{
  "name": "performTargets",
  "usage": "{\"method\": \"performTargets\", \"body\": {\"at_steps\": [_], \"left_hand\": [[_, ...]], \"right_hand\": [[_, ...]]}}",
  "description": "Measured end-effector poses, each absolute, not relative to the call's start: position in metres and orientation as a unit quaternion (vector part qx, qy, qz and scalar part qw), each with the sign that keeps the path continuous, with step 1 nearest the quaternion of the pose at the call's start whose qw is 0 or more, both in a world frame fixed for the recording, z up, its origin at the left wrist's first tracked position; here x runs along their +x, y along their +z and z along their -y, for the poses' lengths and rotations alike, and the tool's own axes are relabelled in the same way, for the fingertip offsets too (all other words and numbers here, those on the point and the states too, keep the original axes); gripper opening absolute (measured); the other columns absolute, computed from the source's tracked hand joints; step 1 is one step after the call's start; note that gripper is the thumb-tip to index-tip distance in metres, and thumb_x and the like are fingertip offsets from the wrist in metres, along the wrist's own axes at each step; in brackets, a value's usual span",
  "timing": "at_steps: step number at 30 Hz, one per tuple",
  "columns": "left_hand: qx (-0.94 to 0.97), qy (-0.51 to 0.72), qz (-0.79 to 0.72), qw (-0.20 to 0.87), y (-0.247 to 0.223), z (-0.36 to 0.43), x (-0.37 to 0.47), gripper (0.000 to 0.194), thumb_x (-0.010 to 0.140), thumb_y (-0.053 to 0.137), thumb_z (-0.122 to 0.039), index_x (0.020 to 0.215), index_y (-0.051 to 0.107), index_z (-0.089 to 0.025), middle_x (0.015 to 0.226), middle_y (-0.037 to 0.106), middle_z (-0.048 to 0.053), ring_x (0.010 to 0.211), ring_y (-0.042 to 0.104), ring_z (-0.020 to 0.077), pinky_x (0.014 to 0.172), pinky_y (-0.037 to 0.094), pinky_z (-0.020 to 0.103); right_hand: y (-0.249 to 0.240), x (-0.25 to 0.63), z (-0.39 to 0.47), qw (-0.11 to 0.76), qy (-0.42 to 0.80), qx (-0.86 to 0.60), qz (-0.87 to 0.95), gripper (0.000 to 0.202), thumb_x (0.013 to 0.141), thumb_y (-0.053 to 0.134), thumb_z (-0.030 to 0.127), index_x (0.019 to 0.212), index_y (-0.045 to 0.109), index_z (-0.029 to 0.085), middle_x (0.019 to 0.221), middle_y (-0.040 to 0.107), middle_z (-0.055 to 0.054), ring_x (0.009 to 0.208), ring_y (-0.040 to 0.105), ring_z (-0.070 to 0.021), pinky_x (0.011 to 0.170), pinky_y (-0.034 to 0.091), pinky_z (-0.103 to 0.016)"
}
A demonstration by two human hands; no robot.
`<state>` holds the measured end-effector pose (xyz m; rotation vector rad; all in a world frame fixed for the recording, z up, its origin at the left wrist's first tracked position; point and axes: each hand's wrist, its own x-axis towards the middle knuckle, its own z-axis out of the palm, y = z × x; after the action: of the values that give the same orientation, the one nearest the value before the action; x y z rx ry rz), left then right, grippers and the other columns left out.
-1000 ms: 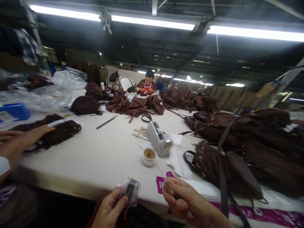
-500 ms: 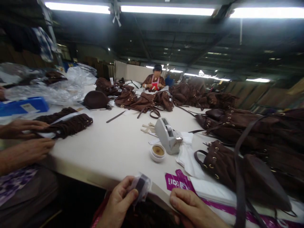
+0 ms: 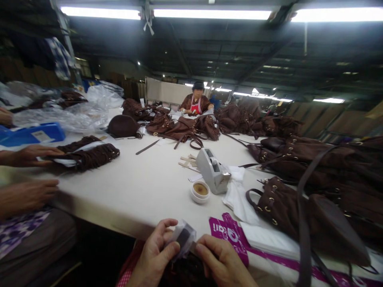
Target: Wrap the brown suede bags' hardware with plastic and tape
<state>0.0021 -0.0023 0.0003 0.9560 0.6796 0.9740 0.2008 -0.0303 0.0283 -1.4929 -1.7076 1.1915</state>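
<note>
My left hand is closed round a dark strap piece wrapped in thin white tissue, above my lap at the table's front edge. Close on its right, my right hand pinches a narrow band beside the wrapping. The band looks like part of the strap, though my fingers cover most of it. Dark brown material lies in shadow beneath both hands. Just beyond, on the table, stand a grey tape dispenser and a round white tub with brownish contents.
Brown drawstring bags pile up on the right. White tissue sheets and a purple printed plastic bag lie near my right hand. At left, a co-worker's hands are by a fringed brown piece. Another person works across the table.
My right hand has moved left, close to the wrapped strap, and the stretch between my hands has shortened. The left co-worker's nearer hand has drawn back from the fringed piece.
</note>
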Motion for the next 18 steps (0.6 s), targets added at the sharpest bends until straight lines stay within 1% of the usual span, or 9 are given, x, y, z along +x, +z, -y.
{"method": "performTargets", "body": {"at_steps": [2,4,5,9,12,13,16,17,18], "left_hand": [[0.426,0.439,-0.306,0.730,-0.002,0.001,0.003,0.050,0.076,0.079,-0.047,0.112,0.058,-0.019,0.093,0.073,0.006,0.080,0.067,0.0186,0.072,0.049,0.026],[0.411,0.438,-0.308,0.737,-0.003,-0.001,0.003,0.044,0.075,0.080,-0.045,0.104,0.062,-0.017,0.087,0.073,0.005,0.076,0.066,0.0176,0.070,0.048,0.025],[0.399,0.441,-0.306,0.743,-0.003,-0.001,0.004,0.044,0.074,0.081,-0.043,0.103,0.062,-0.017,0.085,0.073,0.005,0.074,0.066,0.0172,0.070,0.048,0.025],[0.344,0.473,-0.293,0.756,0.006,-0.001,0.007,0.054,0.069,0.086,-0.039,0.112,0.060,-0.018,0.086,0.073,0.005,0.074,0.068,0.0175,0.069,0.048,0.024],[0.347,0.471,-0.307,0.751,0.014,0.000,0.009,0.055,0.068,0.086,-0.039,0.110,0.061,-0.015,0.087,0.074,0.007,0.075,0.068,0.0184,0.069,0.049,0.025],[0.349,0.471,-0.317,0.746,0.016,0.000,0.009,0.059,0.066,0.087,-0.040,0.112,0.060,-0.014,0.086,0.075,0.007,0.075,0.068,0.0185,0.070,0.049,0.025],[0.344,0.484,-0.359,0.720,0.019,-0.001,0.010,0.083,0.057,0.091,-0.041,0.126,0.053,-0.014,0.082,0.075,0.005,0.071,0.066,0.0173,0.070,0.048,0.025],[0.346,0.483,-0.365,0.717,0.020,-0.001,0.011,0.085,0.057,0.091,-0.041,0.128,0.052,-0.014,0.082,0.075,0.005,0.071,0.066,0.0173,0.070,0.049,0.026],[0.353,0.478,-0.364,0.717,0.020,-0.001,0.011,0.082,0.058,0.090,-0.041,0.126,0.055,-0.013,0.083,0.075,0.005,0.072,0.066,0.0178,0.071,0.049,0.026]], "right_hand": [[0.025,0.194,0.027,0.299,0.457,-0.541,0.639,0.051,0.093,0.043,0.063,0.068,0.051,0.019,0.056,0.051,0.003,0.053,0.047,-0.0116,0.051,0.033,-0.022],[0.025,0.189,0.024,0.304,0.462,-0.535,0.639,0.054,0.091,0.042,0.067,0.068,0.050,0.019,0.055,0.050,0.003,0.052,0.046,-0.0116,0.050,0.033,-0.022],[0.026,0.187,0.023,0.306,0.463,-0.535,0.637,0.055,0.091,0.042,0.069,0.068,0.050,0.019,0.055,0.050,0.003,0.051,0.046,-0.0118,0.050,0.033,-0.023],[0.027,0.180,0.019,0.331,0.453,-0.539,0.628,0.056,0.090,0.042,0.070,0.070,0.051,0.019,0.056,0.050,0.003,0.054,0.046,-0.0127,0.054,0.034,-0.025],[0.027,0.175,0.018,0.352,0.449,-0.546,0.614,0.053,0.090,0.043,0.069,0.069,0.049,0.020,0.057,0.048,0.003,0.055,0.044,-0.0130,0.054,0.034,-0.025],[0.026,0.174,0.018,0.359,0.447,-0.550,0.607,0.052,0.090,0.044,0.068,0.069,0.048,0.021,0.057,0.048,0.003,0.055,0.043,-0.0129,0.053,0.034,-0.025],[0.028,0.173,0.018,0.369,0.430,-0.561,0.603,0.047,0.091,0.044,0.063,0.069,0.047,0.022,0.058,0.046,0.004,0.054,0.042,-0.0130,0.052,0.033,-0.026],[0.028,0.173,0.018,0.366,0.422,-0.562,0.610,0.045,0.092,0.044,0.060,0.069,0.047,0.022,0.058,0.047,0.004,0.054,0.042,-0.0132,0.053,0.033,-0.026],[0.029,0.174,0.018,0.361,0.416,-0.561,0.618,0.044,0.093,0.043,0.058,0.069,0.048,0.021,0.058,0.047,0.003,0.055,0.043,-0.0134,0.053,0.033,-0.026]]}}
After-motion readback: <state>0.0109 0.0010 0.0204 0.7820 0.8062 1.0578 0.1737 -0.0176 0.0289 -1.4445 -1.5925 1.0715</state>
